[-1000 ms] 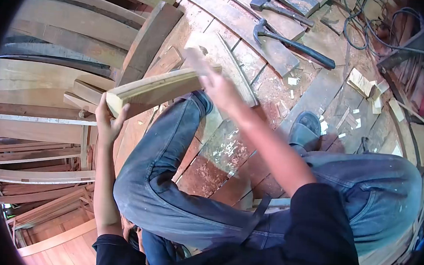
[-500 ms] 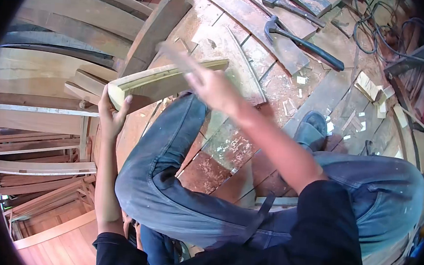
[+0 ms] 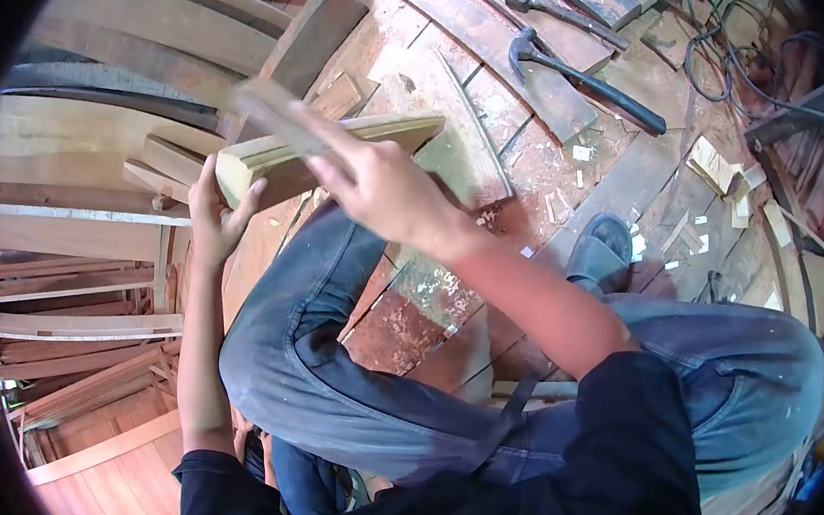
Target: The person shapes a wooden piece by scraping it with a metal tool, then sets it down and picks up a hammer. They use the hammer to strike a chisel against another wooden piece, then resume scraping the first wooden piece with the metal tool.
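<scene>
My left hand (image 3: 210, 215) grips the near end of a pale, slightly curved wooden piece (image 3: 405, 127) that rests across my left knee and points up and to the right. My right hand (image 3: 378, 192) lies over the middle of that piece, closed on a pale stick-like tool (image 3: 262, 102). The tool is blurred by motion and sticks out to the upper left, so I cannot tell what kind it is. The hand hides the stretch of wood beneath it.
A hammer (image 3: 586, 78) and a hatchet (image 3: 560, 3) lie on the plank floor at the top. Cables (image 3: 737, 60) and wood offcuts (image 3: 719, 167) are at the right. Curved planks (image 3: 149, 38) are stacked at the left. My shoe (image 3: 604, 248) rests on the floor.
My right hand has slid with the tool along the wooden piece, from its far end toward the end my left hand holds. The left hand and the piece have barely shifted.
</scene>
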Available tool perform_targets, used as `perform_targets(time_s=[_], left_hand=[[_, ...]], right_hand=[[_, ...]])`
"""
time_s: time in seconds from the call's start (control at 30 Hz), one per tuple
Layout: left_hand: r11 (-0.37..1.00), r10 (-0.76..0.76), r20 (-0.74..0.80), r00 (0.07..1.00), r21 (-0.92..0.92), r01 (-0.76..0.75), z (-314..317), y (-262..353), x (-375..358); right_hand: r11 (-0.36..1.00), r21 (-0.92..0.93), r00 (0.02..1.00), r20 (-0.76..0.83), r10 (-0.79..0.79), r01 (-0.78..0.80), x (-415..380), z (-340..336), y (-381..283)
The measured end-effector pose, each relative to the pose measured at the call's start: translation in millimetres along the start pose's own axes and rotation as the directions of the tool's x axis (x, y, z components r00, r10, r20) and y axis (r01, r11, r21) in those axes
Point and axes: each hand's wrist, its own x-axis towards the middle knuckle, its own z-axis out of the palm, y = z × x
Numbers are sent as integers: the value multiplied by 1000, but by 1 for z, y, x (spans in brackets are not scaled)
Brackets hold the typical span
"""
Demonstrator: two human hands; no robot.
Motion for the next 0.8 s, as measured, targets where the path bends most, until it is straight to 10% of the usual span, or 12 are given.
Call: perform_targets(time_s=[0.1,0.17,0.3,0.4,0.5,0.63,0.7,0.8], left_hand=[[1000,11,-87,996,-4,-11,-2,-16,-6],[993,108,-63,992,51,-105,-1,-22,-9],[989,110,-4,994,97,-109,0,-13,4],[998,67,-136,988,10,-67,2,-35,-3],[999,43,-78,996,-17,-44,-2,-29,-6],[1000,-25,-112,993,9,26,-8,-37,-10],[1000,-10,-93,996,-4,9,-8,-38,-12],[997,69,8,998,30,-69,-5,-20,-1]], right_hand=[[921,-71,921,52,387,-383,-2,-16,68],[941,-228,947,-260,188,-249,-5,7,195],[915,98,918,-33,396,-391,-8,-11,81],[978,128,979,-138,-148,166,-9,17,-6],[946,165,956,-142,-258,280,-7,22,-22],[977,-34,975,-85,207,-211,-7,5,67],[828,-8,828,-41,560,-561,-13,-15,109],[846,-46,848,-44,529,-531,-9,-8,114]])
